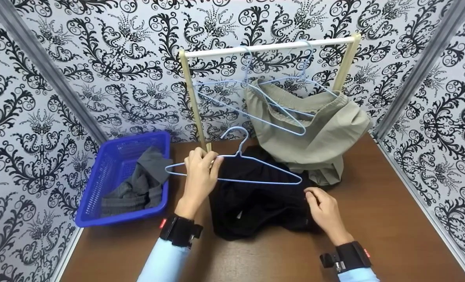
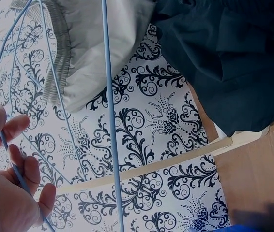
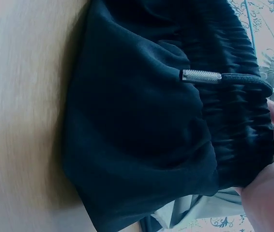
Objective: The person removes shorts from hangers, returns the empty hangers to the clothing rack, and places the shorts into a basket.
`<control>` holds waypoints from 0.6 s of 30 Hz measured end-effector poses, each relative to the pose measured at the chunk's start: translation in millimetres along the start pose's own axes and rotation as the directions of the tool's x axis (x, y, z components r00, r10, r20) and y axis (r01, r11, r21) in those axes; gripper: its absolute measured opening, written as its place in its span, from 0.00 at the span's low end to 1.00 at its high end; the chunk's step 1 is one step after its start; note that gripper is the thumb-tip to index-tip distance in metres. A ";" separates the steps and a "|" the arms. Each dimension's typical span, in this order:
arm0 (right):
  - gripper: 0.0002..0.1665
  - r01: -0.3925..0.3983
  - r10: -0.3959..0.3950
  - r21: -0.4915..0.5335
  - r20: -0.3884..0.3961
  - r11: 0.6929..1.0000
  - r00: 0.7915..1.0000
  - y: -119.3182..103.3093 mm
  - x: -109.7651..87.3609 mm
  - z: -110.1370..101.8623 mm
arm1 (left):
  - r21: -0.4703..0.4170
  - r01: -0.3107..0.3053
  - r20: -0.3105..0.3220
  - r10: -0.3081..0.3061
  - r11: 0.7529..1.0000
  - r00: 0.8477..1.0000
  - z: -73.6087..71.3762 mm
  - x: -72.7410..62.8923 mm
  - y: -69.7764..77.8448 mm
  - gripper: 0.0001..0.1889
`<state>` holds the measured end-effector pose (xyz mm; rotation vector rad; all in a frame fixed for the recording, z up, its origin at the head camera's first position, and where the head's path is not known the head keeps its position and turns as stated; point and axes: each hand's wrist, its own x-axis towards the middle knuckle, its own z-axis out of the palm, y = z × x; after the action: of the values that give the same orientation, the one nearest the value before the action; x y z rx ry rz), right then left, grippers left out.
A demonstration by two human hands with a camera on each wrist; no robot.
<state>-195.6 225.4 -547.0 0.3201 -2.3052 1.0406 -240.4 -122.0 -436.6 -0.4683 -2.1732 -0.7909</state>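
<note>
Blue basket (image 1: 117,220) with gray garment (image 1: 136,190), black-and-white scroll-patterned walls (image 1: 119,58), brown tabletop (image 1: 381,207).

A blue hanger (image 1: 256,181) hovers above rumpled black clothing (image 1: 260,205).

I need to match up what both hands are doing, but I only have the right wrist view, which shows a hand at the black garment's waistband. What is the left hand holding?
Observer: The left hand holds a bare blue hanger, gripping it between its hook and one end.
Operator: Good, my view doesn't show that grip. Is there any clothing farther to the left?
Observer: Yes, in the head view a grey garment lies in a blue basket, partly over its right rim.
</note>
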 end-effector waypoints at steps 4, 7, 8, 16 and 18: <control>0.07 -0.002 0.002 -0.004 0.004 1.000 1.000 4.0 -2.3 1.4 | 0.003 -0.005 -0.004 0.005 1.000 1.000 0.2 -0.6 -1.4 0.09; 0.05 0.001 -0.001 -0.009 0.009 1.000 1.000 6.9 -3.9 2.4 | 0.006 -0.015 -0.009 0.015 1.000 1.000 1.0 -1.0 -2.4 0.09; 0.05 0.002 -0.002 -0.012 0.011 1.000 1.000 7.8 -4.3 2.7 | 0.005 -0.019 -0.011 0.019 1.000 1.000 1.2 -1.0 -2.6 0.09; 0.03 -0.016 0.017 -0.027 0.035 0.999 0.999 11.9 -5.4 2.9 | -0.010 -0.026 0.012 0.027 1.000 1.000 -1.3 -1.0 0.6 0.08; 0.03 -0.023 0.025 -0.029 0.042 0.999 0.999 12.3 -5.2 2.7 | -0.016 -0.028 0.018 0.028 0.999 0.999 -2.3 -0.8 2.1 0.07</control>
<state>-197.9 231.5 -559.0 0.3062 -2.3646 1.0205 -237.5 -122.0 -435.2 -0.5145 -2.1740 -0.7920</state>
